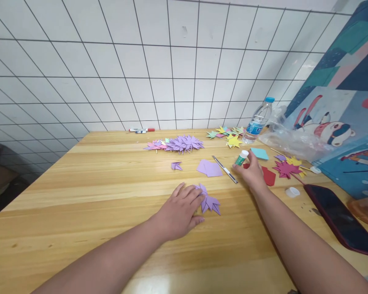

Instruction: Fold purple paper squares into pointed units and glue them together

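My left hand (180, 210) lies flat on the wooden table (110, 241), fingers outstretched over the left part of a folded purple paper leaf (211, 203). In my right hand (252, 170) a glue stick (241, 158) with a green label and white top is pinched between thumb and fingers, slightly tilted. Left of it lies a utility knife (225, 169), beside several square purple paper sheets (209, 168). One small folded purple piece (176, 165) rests farther left. Red paper (268, 175) sits partly hidden behind my right hand.
Folded purple leaves (185, 143) are heaped near the tiled wall, with yellow and green ones (233, 141) to the right. A water bottle (257, 122), blue paper (259, 153), dark pink leaf (285, 168), clear cap (292, 192) and phone (340, 216) occupy the right side. Markers (142, 130) lie far back.
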The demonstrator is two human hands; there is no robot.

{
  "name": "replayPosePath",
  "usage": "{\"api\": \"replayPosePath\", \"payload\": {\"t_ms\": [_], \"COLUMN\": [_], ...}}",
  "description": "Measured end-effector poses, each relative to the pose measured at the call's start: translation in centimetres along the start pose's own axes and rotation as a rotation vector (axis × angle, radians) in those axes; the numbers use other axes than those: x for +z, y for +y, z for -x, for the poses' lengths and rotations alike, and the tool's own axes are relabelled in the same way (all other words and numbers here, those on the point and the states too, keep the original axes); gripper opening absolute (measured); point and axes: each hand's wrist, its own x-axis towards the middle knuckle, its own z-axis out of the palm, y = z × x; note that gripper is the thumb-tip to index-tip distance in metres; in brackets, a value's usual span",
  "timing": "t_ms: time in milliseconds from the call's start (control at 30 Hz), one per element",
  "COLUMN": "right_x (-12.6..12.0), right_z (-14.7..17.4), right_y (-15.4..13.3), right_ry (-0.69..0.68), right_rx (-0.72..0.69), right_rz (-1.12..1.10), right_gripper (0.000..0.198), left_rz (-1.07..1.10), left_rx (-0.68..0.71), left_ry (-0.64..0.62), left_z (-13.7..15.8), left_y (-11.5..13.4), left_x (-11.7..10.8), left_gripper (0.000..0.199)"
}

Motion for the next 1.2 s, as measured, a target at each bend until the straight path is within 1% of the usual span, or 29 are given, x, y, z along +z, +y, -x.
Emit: {"api": "replayPosePath", "payload": {"t_ms": [33,100,167,267,300,333,367,400,433,467,533,600,667,767,867,1067,1200], "right_x": [0.1,0.0,-0.2,-0.9,-1.1,-1.4,-1.6,-1.7,-1.9,-2.0,-2.2,-2.3,-2.5,-2.6,-2.3,-1.5,-1.1], "right_z": [-0.1,-0.2,-0.1,0.7,1.1,1.6,2.2,2.8,3.4,4.0,5.1,5.8,6.2,6.5,6.5,6.8,6.7], "right_y": [0.0,-0.2,-0.7,-2.0,-2.5,-3.2,-3.8,-4.4,-5.0,-5.5,-6.2,-6.6,-6.8,-6.9,-7.0,-7.5,-7.7], "right_ry": [-0.046,-0.094,-0.101,-0.126,-0.137,-0.120,-0.136,-0.152,-0.156,-0.161,-0.131,-0.159,-0.186,-0.201,-0.199,-0.249,-0.246], "right_rx": [-0.003,0.019,-0.014,-0.116,-0.204,-0.276,-0.327,-0.336,-0.308,-0.294,-0.288,-0.275,-0.339,-0.488,-0.592,-0.685,-0.703], "right_rz": [0.038,0.073,0.064,-0.004,-0.056,-0.091,-0.114,-0.147,-0.189,-0.252,-0.413,-0.471,-0.408,-0.217,-0.078,0.073,0.125], "right_gripper": [0.064,0.045,0.036,0.036,0.040,0.043,0.044,0.045,0.047,0.044,0.026,0.022,0.020,0.019,0.020,0.020,0.020], "left_rz": [0.002,0.013,0.027,0.042,0.044,0.046,0.048,0.054,0.062,0.073,0.100,0.122,0.133,0.130,0.119,0.137,0.127], "left_rx": [0.004,0.012,0.015,0.011,0.011,0.015,0.024,0.034,0.044,0.051,0.057,0.060,0.057,0.047,0.033,0.052,0.046], "left_ry": [0.000,-0.002,-0.005,-0.010,-0.012,-0.013,-0.015,-0.016,-0.016,-0.017,-0.022,-0.029,-0.034,-0.038,-0.027,-0.040,-0.050], "left_z": [0.0,0.1,0.1,0.0,0.0,0.0,-0.1,-0.1,-0.1,-0.2,-0.2,-0.2,-0.3,-0.3,-0.4,-0.4,-0.6], "left_y": [0.0,-0.1,0.0,0.1,0.1,0.1,0.1,0.1,0.0,0.0,0.0,0.0,0.0,0.1,0.3,0.7,0.7], "left_x": [0.0,0.0,-0.1,-0.2,-0.2,-0.2,-0.2,-0.3,-0.3,-0.4,-0.5,-0.6,-0.7,-0.7,-0.7,-0.8,-0.8], "left_gripper": [0.053,0.053,0.050,0.046,0.047,0.047,0.048,0.049,0.049,0.049,0.049,0.048,0.048,0.048,0.044,0.045,0.041]}}
